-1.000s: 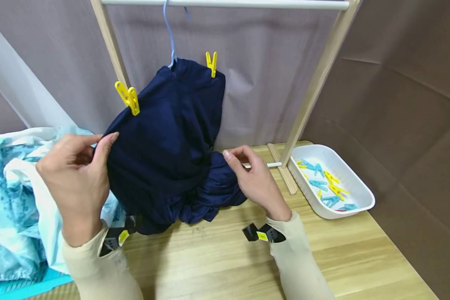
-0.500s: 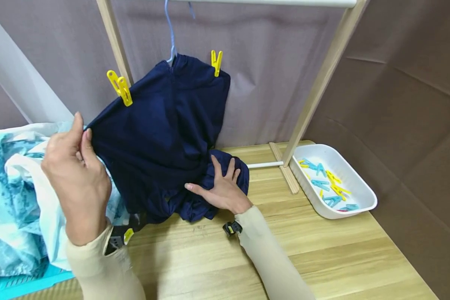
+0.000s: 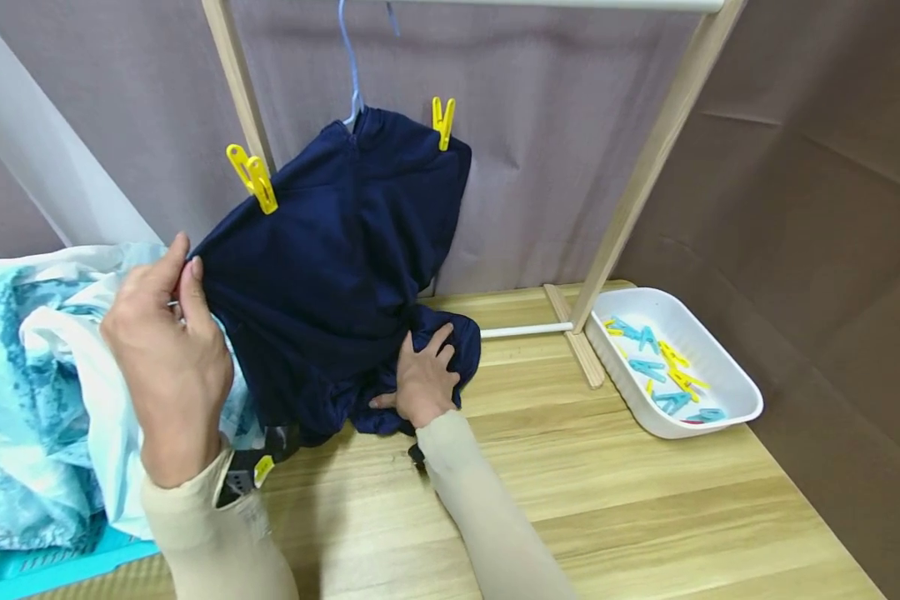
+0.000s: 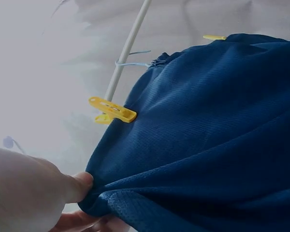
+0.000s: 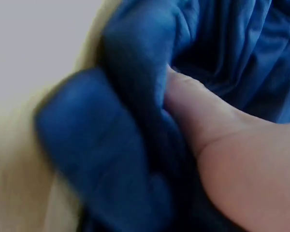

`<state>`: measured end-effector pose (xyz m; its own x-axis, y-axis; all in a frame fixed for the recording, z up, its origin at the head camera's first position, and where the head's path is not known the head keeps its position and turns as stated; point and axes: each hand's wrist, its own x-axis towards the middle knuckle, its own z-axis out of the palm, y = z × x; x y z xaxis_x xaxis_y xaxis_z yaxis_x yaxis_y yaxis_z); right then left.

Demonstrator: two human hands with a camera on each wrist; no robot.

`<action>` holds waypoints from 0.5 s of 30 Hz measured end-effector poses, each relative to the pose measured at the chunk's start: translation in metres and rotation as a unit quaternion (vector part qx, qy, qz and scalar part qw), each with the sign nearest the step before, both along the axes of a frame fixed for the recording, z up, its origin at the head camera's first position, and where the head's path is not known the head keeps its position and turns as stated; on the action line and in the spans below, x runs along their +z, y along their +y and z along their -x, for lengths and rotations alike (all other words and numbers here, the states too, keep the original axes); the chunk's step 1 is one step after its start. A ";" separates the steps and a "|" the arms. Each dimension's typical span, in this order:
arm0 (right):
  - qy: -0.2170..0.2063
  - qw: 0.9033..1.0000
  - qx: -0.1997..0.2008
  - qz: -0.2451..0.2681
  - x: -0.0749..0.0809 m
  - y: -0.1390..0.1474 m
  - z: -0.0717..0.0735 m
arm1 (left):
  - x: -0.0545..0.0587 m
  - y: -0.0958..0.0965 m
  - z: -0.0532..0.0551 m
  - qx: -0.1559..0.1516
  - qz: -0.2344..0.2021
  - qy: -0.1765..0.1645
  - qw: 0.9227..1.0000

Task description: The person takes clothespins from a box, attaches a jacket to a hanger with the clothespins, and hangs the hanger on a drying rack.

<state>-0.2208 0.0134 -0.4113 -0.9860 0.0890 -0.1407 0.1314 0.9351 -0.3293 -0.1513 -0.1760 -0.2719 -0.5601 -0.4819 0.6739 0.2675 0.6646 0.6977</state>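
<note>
A navy garment (image 3: 322,242) hangs on a light blue wire hanger (image 3: 351,62). Two yellow clothespins clip its top edges, the left clothespin (image 3: 252,179) and the right clothespin (image 3: 443,123). My left hand (image 3: 176,358) pinches the garment's left corner between thumb and fingers, pulling it out to the side; the left wrist view shows creases running from that pinch. Lower down, my right hand (image 3: 425,383) lies with spread fingers on the bunched sleeve-like part. In the right wrist view the right thumb (image 5: 198,104) dips into a fold of the cloth, which hides its tip.
A wooden rack (image 3: 637,167) with a white top rod stands behind the garment. At right, a white tub (image 3: 742,400) holds several blue and yellow clothespins. A heap of blue-and-white cloth (image 3: 30,400) fills a turquoise basket (image 3: 112,558) at left.
My right hand has moved left and down onto the bunched cloth and spread its fingers there. My left hand has stretched the garment's corner outward and keeps its pinch.
</note>
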 end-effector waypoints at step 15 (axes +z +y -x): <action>0.241 0.792 -0.175 0.532 0.012 0.051 0.044 | -0.008 0.001 0.009 0.013 -0.028 -0.021 0.999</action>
